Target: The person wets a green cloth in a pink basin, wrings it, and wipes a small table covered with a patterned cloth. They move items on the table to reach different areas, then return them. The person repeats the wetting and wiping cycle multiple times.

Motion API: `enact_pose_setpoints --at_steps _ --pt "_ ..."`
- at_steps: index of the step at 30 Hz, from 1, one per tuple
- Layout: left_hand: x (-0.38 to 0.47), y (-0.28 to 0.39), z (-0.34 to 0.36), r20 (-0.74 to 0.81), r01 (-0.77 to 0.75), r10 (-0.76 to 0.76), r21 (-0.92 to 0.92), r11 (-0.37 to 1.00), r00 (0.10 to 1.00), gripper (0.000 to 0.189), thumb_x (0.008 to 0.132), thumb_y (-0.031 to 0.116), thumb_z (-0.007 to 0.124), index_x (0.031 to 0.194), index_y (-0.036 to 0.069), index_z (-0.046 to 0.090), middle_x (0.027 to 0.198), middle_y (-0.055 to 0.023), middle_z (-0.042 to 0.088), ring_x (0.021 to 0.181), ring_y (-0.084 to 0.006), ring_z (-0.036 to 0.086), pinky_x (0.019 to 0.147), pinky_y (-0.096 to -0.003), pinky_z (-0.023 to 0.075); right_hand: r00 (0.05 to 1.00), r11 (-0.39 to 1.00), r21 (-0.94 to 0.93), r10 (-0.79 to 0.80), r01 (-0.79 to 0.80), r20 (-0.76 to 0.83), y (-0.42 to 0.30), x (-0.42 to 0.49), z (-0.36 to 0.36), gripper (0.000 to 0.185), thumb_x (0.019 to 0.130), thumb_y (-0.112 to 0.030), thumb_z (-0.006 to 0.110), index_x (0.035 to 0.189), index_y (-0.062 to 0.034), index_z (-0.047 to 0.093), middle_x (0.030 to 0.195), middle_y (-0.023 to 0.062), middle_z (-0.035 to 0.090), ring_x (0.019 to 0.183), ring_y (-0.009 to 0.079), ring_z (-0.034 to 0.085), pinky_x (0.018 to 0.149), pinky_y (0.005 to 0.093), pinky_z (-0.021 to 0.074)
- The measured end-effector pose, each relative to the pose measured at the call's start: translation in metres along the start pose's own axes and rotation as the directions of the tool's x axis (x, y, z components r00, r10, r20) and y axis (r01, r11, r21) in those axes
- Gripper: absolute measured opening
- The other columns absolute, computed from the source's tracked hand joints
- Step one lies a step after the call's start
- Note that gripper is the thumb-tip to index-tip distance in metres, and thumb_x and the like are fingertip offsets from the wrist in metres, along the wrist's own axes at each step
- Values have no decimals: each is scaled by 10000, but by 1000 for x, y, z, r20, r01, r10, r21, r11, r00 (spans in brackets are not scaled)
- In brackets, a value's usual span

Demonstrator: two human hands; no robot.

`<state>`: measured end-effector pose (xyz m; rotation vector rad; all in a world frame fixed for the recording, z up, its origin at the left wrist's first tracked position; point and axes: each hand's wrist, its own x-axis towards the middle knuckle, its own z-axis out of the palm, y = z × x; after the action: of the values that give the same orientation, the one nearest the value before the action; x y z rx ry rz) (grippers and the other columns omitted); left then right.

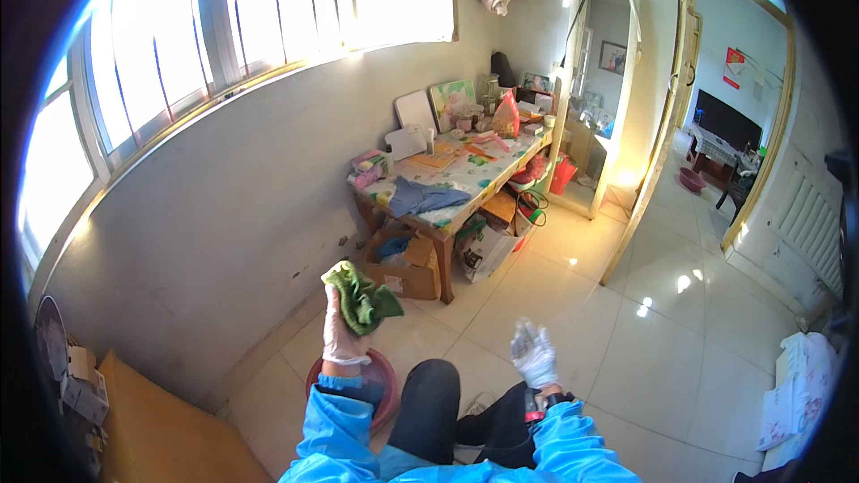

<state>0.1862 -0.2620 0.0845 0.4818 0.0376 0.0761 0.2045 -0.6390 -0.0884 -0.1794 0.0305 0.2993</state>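
My left hand [341, 335], in a thin clear glove, is raised and holds a crumpled green cloth [362, 298] by its left side. Directly below that forearm a reddish plastic basin [386, 392] stands on the tiled floor, partly covered by my sleeve; what it holds is hidden. My right hand [533, 352], gloved too, is held out over the floor to the right of my knees. Its fingers are somewhat spread and nothing shows in them.
Ahead, a table [463, 194] with a patterned cover bears a blue cloth [426, 196] and jars. Beneath it are a cardboard box [409, 275] and bags. A tall mirror [590, 107] leans beside the doorway. A brown panel [161, 422] is at lower left; patterned fabric [795, 389] lies at right.
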Motion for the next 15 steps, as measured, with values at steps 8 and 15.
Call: enact_pose_setpoints --at_steps 8,15 --pt "11 -35 -17 131 52 -39 -91 995 991 512 1026 508 442 1388 152 512 1296 -109 604 1192 -305 586 1034 -516 472 986 907 -420 102 -37 133 58 -9 93 652 1010 -505 490 1522 -116 379 1467 108 500 1261 218 552 1050 426 459" --pt "-14 -61 -7 248 94 -144 204 975 958 540 1058 486 389 1430 102 462 1340 -76 577 1216 -229 560 1062 -400 436 993 732 -681 52 31 102 145 9 172 695 974 -472 587 1527 -115 363 1469 90 469 1330 210 472 1111 384 373"
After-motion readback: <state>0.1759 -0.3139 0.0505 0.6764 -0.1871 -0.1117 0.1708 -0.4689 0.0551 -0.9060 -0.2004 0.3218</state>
